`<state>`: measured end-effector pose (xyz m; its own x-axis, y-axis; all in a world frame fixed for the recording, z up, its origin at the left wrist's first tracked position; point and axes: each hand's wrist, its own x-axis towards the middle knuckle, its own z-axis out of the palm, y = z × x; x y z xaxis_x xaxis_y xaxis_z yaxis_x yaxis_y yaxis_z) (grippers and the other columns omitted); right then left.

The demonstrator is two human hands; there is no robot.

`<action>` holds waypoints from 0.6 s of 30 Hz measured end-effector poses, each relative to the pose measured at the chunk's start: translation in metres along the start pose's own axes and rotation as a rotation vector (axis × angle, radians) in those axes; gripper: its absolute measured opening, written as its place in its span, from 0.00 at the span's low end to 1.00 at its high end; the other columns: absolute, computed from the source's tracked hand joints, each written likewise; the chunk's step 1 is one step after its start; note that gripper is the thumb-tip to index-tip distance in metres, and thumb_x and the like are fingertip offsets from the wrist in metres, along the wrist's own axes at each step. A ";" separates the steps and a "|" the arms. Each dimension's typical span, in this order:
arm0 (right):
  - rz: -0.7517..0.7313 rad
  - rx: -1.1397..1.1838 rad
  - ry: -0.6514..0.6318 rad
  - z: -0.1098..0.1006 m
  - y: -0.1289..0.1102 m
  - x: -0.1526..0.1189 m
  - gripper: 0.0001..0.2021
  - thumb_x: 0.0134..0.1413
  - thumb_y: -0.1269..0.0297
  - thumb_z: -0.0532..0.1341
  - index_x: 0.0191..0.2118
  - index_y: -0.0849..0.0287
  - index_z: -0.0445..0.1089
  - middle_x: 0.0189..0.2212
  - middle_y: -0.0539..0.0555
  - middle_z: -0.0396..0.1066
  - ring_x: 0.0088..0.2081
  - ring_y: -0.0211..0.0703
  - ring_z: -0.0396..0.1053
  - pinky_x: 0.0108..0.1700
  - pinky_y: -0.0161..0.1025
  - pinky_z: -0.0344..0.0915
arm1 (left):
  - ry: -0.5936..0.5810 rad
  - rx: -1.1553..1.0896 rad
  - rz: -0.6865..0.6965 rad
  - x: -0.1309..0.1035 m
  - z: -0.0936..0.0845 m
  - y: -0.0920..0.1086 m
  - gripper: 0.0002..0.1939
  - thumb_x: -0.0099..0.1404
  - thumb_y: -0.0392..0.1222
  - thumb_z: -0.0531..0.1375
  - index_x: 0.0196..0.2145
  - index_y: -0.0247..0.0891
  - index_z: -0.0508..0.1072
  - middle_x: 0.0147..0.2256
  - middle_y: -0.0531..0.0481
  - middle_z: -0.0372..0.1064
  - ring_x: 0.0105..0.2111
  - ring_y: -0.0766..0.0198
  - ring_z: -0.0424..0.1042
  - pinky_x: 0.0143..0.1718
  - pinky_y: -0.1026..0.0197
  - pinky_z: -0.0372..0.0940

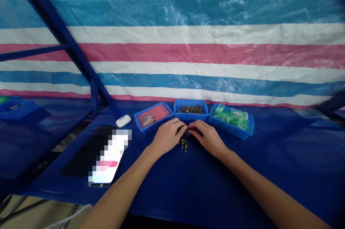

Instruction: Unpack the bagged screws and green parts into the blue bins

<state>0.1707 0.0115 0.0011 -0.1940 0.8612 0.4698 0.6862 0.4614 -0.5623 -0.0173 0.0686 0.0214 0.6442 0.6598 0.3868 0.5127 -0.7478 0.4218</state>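
My left hand [169, 134] and my right hand [207, 136] meet at the middle of the blue table, fingertips almost touching. Both have their fingers drawn together in a pinch; whatever sits between them is too small and hidden to name. Just below the fingertips lie a few small brass-coloured metal pieces [184, 145] on the tabletop. Right behind my hands stands a blue bin [191, 115] with many small dark and brassy metal parts [192, 109] in it.
Left of centre is a blue bin [145, 130] with a red lining and small pieces. To the right, another blue bin [231, 127] holds green plastic bags [234, 116]. A white case [123, 121] and a lit phone [110, 160] lie at left. A striped sheet [205, 53] hangs behind.
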 end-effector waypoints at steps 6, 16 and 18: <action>0.021 0.054 0.014 -0.002 0.001 -0.001 0.08 0.62 0.65 0.58 0.46 0.54 0.69 0.39 0.54 0.71 0.40 0.44 0.70 0.44 0.41 0.68 | -0.021 -0.116 0.015 -0.001 0.005 -0.002 0.09 0.69 0.41 0.55 0.36 0.40 0.75 0.36 0.50 0.71 0.36 0.63 0.71 0.38 0.61 0.65; -0.021 -0.084 -0.053 -0.005 0.001 -0.003 0.08 0.64 0.65 0.56 0.45 0.58 0.70 0.39 0.54 0.71 0.42 0.43 0.69 0.46 0.40 0.66 | -0.033 -0.087 0.018 0.001 0.005 -0.003 0.08 0.69 0.41 0.56 0.37 0.40 0.75 0.37 0.51 0.72 0.37 0.63 0.71 0.40 0.61 0.64; -0.035 -0.107 -0.056 -0.005 -0.001 -0.003 0.08 0.63 0.65 0.57 0.44 0.58 0.70 0.38 0.54 0.71 0.40 0.42 0.70 0.44 0.39 0.67 | 0.009 -0.037 -0.016 0.001 0.003 -0.002 0.09 0.70 0.43 0.54 0.37 0.40 0.74 0.37 0.51 0.72 0.37 0.63 0.71 0.40 0.62 0.64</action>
<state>0.1737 0.0071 0.0037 -0.2563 0.8570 0.4471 0.7484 0.4686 -0.4692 -0.0158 0.0707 0.0188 0.6310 0.6723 0.3870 0.5013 -0.7341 0.4580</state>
